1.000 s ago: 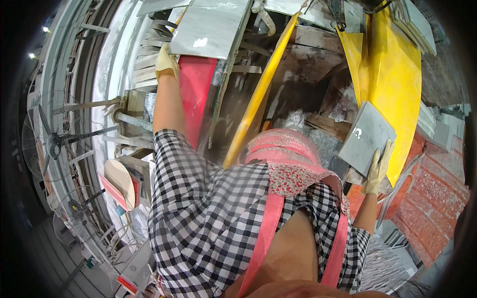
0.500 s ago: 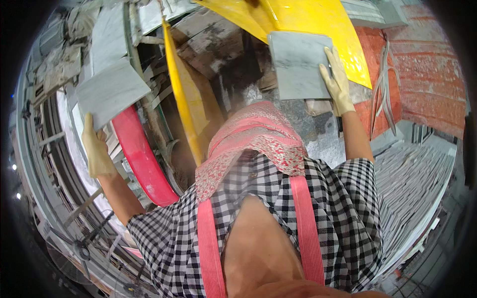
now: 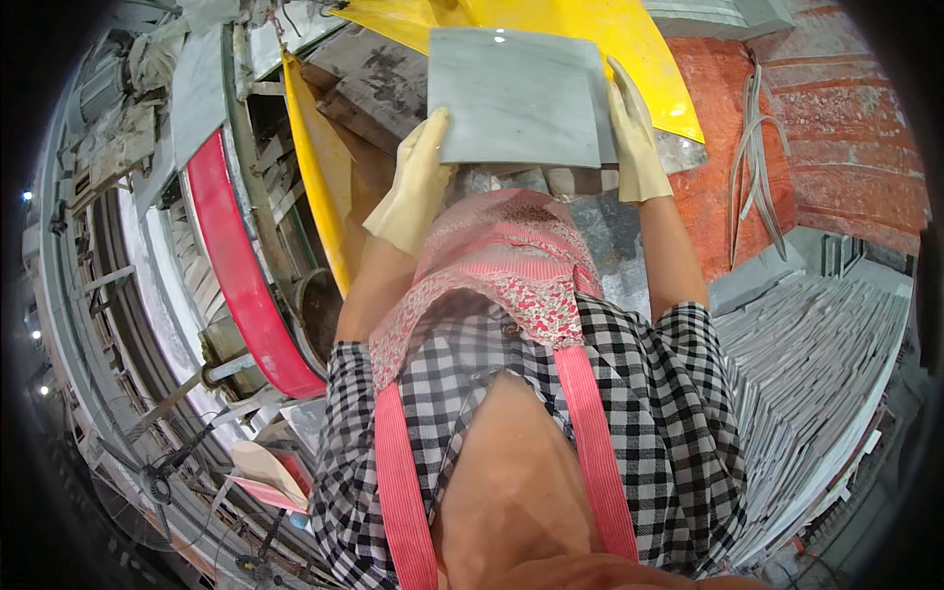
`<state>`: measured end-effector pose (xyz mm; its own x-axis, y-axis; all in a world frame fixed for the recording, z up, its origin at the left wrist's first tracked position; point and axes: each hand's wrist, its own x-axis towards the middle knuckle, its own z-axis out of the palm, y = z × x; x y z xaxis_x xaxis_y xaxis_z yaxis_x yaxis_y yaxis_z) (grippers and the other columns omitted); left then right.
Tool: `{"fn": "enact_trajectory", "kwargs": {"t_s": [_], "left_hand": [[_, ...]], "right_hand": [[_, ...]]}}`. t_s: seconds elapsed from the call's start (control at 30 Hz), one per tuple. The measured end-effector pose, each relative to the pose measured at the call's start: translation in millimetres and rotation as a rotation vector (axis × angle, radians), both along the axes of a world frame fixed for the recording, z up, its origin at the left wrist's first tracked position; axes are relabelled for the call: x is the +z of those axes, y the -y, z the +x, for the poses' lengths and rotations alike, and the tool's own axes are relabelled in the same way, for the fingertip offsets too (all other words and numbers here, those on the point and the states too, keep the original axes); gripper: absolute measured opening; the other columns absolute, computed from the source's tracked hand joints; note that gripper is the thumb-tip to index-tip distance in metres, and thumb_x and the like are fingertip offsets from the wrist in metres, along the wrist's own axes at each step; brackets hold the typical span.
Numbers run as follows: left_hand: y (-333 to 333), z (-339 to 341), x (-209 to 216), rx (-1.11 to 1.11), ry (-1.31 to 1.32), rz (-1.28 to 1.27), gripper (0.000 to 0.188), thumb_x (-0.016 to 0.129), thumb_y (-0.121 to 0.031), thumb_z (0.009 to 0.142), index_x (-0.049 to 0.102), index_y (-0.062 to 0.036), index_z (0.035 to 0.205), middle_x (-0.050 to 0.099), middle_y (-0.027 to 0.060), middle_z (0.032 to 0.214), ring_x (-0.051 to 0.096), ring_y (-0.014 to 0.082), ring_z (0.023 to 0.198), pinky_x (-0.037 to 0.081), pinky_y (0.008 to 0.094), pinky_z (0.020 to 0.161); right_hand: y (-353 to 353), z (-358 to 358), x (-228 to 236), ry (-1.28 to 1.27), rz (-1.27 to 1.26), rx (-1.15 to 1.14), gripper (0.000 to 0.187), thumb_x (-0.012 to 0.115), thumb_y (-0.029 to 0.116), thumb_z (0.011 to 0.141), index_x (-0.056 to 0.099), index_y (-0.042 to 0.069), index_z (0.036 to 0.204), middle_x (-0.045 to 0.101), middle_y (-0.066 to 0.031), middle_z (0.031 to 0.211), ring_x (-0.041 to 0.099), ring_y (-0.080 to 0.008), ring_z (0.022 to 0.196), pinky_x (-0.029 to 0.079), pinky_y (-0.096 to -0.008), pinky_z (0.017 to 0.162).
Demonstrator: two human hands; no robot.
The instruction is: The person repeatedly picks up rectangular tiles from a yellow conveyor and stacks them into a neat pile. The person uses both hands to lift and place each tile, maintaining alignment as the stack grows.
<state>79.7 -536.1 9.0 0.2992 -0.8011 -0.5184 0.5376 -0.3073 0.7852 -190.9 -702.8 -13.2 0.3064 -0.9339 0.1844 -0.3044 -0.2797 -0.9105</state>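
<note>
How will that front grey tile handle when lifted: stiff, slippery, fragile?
The front grey tile has marble-like streaks suggesting stone, so it's probably stiff and heavy for its size. Its bright highlight hints at a slick face; its squared, exposed corners might chip.

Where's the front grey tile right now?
In the head view, the front grey tile is at the upper middle, between the left hand and right hand, with another grey tile behind it and the yellow sheet beyond.
</note>
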Motion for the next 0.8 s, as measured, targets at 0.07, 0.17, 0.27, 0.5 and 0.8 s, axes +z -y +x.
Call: {"fn": "enact_trajectory", "kwargs": {"t_s": [0.07,0.17,0.27,0.5,0.8], "left_hand": [[9,-22,0,0.035,-0.162,-0.207,0.046,0.066,-0.033,0.1,0.063,0.0042,0.126,0.069,0.0122,0.118,0.068,0.0178,0.097,0.054,0.0306,0.079],[10,-23,5,-0.066,-0.048,-0.115,0.051,0.061,-0.041,0.102,0.063,0.0048,0.126,0.07,0.0131,0.114,0.071,0.019,0.092,0.055,0.0291,0.076],[6,-1,16,-0.457,0.453,0.121,0.062,0.055,-0.053,0.102,0.066,0.0039,0.123,0.072,0.0142,0.102,0.072,0.0207,0.078,0.056,0.0307,0.068],[10,16,45,-0.908,1.161,0.197,0.066,0.038,-0.049,0.103,0.069,0.0064,0.084,0.068,0.0241,0.081,0.067,0.0413,0.079,0.052,0.047,0.081],[24,31,24,-0.546,1.089,0.198,0.066,0.048,-0.06,0.099,0.059,-0.0071,0.137,0.065,0.0162,0.133,0.063,0.0316,0.12,0.048,0.0405,0.1]], "right_hand": [[0,2,-2,-0.009,0.057,0.013,0.054,0.057,0.031,0.103,0.047,0.006,0.15,0.05,-0.019,0.151,0.045,-0.0312,0.142,0.035,-0.0393,0.117],[-2,10,-11,-0.188,-0.126,0.063,0.06,0.061,0.036,0.1,0.047,0.007,0.15,0.045,-0.0222,0.155,0.043,-0.036,0.143,0.033,-0.0428,0.118],[-6,16,-23,-0.402,-0.259,0.012,0.067,0.065,0.042,0.095,0.047,0.011,0.151,0.039,-0.025,0.158,0.04,-0.0421,0.143,0.031,-0.0462,0.119],[-7,18,-31,-0.475,-0.372,0.03,0.067,0.066,0.041,0.095,0.046,0.013,0.152,0.04,-0.0261,0.156,0.04,-0.0419,0.142,0.031,-0.0465,0.118],[-11,-2,-18,-0.449,-0.313,0.018,0.064,0.067,0.03,0.097,0.044,0.006,0.152,0.039,-0.0269,0.157,0.036,-0.0409,0.147,0.031,-0.0444,0.12]]}}
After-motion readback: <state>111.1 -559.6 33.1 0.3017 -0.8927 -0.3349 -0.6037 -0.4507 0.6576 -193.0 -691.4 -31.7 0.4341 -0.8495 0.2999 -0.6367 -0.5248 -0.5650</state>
